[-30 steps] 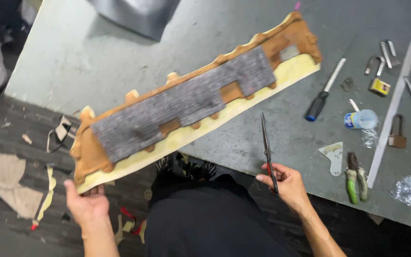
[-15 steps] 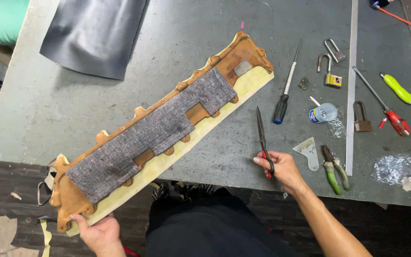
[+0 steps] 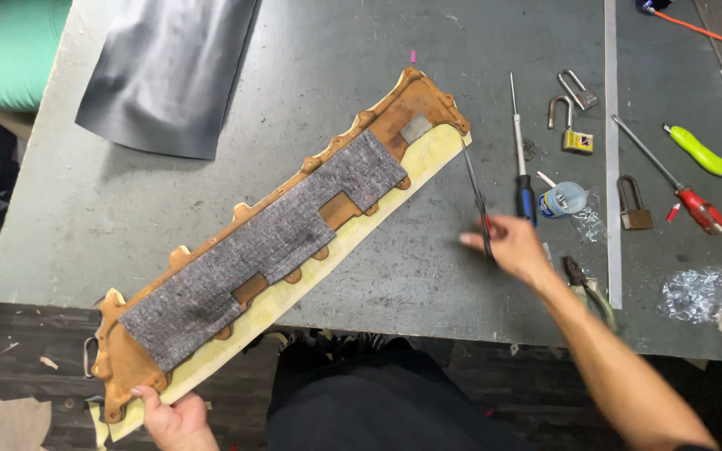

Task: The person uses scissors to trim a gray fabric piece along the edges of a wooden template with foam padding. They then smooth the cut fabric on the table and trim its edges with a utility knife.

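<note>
Seen from the head camera, a long, narrow orange-brown moulded panel (image 3: pixel 236 276) with a grey felt pad (image 3: pixel 269 242) glued along its middle and a pale yellow foam strip (image 3: pixel 353 242) down one edge lies diagonally across the grey, scuffed workbench (image 3: pixel 319 100), its lower end hanging past the near edge of the bench. The left hand (image 3: pixel 175 418) grasps that overhanging lower end, fingers curled over the corner. The right hand (image 3: pixel 516 246) is closed around the handles of long thin scissors (image 3: pixel 476 188), whose blades point up toward the panel's upper end, the tips just beside the foam corner. To the right of the hand lie a slim screwdriver with a blue-black handle (image 3: pixel 521 150), a small clear plastic pot (image 3: pixel 563 199), a brass padlock (image 3: pixel 568 129), a dark rusty padlock (image 3: pixel 633 205), a red-handled screwdriver (image 3: pixel 670 179), a bright yellow-green handled tool (image 3: pixel 699 150) and a long metal ruler (image 3: pixel 612 150). A dark grey sheet of material (image 3: pixel 169 67) lies at the bench's far left.
</note>
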